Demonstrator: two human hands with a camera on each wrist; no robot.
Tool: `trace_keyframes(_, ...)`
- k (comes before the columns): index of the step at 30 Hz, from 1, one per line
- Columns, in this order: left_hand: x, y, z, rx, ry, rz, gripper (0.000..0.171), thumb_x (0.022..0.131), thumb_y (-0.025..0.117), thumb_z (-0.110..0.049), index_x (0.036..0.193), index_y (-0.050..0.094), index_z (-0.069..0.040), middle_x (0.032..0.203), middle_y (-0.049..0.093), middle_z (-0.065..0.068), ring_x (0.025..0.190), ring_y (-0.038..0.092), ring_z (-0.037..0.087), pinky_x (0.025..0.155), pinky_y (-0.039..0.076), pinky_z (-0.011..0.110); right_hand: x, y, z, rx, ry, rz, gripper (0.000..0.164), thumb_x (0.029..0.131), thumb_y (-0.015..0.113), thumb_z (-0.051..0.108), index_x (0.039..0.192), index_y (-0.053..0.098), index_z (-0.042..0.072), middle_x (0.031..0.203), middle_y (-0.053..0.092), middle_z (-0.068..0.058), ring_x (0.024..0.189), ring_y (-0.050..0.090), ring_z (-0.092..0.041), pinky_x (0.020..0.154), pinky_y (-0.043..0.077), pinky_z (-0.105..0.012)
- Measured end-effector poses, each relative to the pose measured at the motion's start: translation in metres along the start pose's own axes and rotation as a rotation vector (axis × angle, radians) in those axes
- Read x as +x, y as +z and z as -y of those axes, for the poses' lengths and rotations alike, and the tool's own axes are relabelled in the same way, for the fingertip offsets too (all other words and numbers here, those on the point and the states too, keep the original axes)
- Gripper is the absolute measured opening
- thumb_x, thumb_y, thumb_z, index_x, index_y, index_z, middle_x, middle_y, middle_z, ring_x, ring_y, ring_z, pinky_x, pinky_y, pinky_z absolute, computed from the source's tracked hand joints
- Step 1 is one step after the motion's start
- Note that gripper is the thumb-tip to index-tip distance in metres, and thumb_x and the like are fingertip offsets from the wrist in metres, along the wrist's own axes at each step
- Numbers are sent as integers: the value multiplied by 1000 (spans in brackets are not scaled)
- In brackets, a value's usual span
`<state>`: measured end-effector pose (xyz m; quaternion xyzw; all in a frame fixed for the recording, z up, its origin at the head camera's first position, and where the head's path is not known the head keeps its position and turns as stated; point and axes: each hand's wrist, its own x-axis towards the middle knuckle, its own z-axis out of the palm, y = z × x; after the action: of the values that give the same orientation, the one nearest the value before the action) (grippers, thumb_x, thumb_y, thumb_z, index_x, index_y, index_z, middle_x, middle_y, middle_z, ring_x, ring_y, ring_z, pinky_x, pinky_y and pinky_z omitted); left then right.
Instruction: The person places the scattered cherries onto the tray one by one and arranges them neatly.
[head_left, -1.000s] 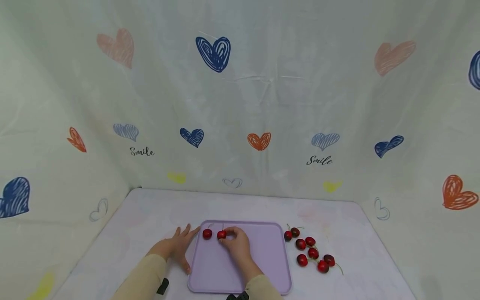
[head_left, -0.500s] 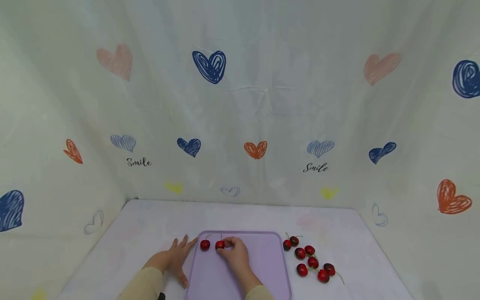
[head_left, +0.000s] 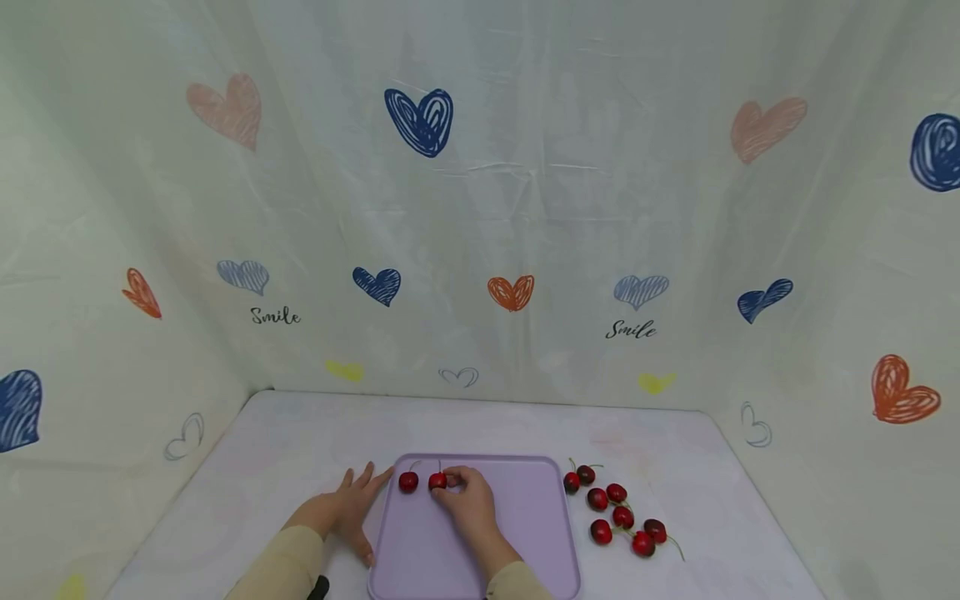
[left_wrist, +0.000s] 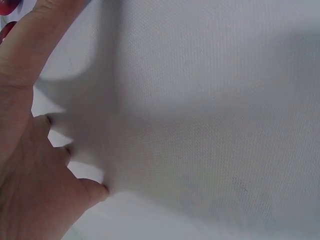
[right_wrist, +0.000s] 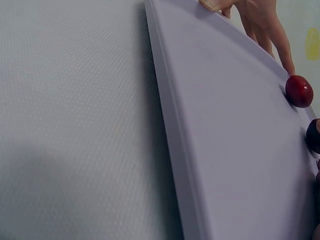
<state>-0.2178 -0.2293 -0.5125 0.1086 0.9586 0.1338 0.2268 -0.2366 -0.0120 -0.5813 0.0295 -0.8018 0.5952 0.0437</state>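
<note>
In the head view, my right hand [head_left: 469,503] pinches a dark red cherry [head_left: 437,481] between thumb and fingers, over the far left part of a lilac tray [head_left: 517,533]. Just left of it, a second cherry [head_left: 408,482] sits in the tray's far left corner, its stem pointing up. My left hand [head_left: 348,508] rests beside the tray with spread fingers, touching its left edge. The left wrist view shows the left hand [left_wrist: 35,165] with fingertips on the white cloth. Only a sliver of the right hand shows at the right wrist view's edge, near the pinched cherry [right_wrist: 314,136].
Several stemmed cherries [head_left: 622,517] lie loosely grouped on the white table [head_left: 315,425] right of the tray. A pale curtain [head_left: 480,208] printed with hearts and "Smile" stands behind the table and along both sides.
The head view has tilted and shifted slightly. Both hands keep nearly the same places relative to the tray, and the right hand holds the same cherry throughout.
</note>
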Motion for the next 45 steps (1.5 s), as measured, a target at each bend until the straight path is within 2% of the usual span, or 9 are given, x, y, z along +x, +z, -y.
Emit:
trace_keyframes(6,1,-2,-1,-15,3,4,124,54,96,-39,151,26,-5,153,19,33,134,13,64,94,23,80,1,-1,1,-10,-5,-17,30,70,85,12,96,71,7,82,59,7,76,53,-8,72,45,-28)
trace_keyframes(16,2,1,1,-36,21,-20,123,53,97,-33,150,27,-5,152,20,35,132,14,65,92,23,81,0,1,-2,-15,-27,-24,29,69,85,11,95,71,8,81,59,6,74,52,-7,70,45,-27)
trace_keyframes(23,8,8,5,-29,2,-21,123,52,97,-37,150,29,-6,152,21,33,133,13,64,94,21,80,-1,0,-6,-55,-35,-31,29,69,85,12,95,71,9,79,58,8,72,51,-6,69,45,-27)
trace_keyframes(34,10,3,2,-16,-15,-22,123,52,96,-40,150,28,-8,152,21,33,134,13,64,92,24,80,1,-2,0,-23,-62,-36,30,69,85,11,95,72,9,80,59,6,70,49,-5,65,43,-26)
trace_keyframes(38,11,4,4,-18,-6,-27,124,51,96,-40,150,28,-7,152,22,34,133,14,64,89,25,82,3,-4,0,28,-54,-9,32,71,84,9,100,71,5,82,60,3,67,47,-5,63,41,-25)
trace_keyframes(45,13,10,10,-18,-14,-26,123,52,96,-43,149,28,-8,151,23,33,132,14,65,87,23,84,3,-18,8,192,1,60,38,73,80,2,108,67,-5,89,62,-5,62,49,-6,53,43,-19)
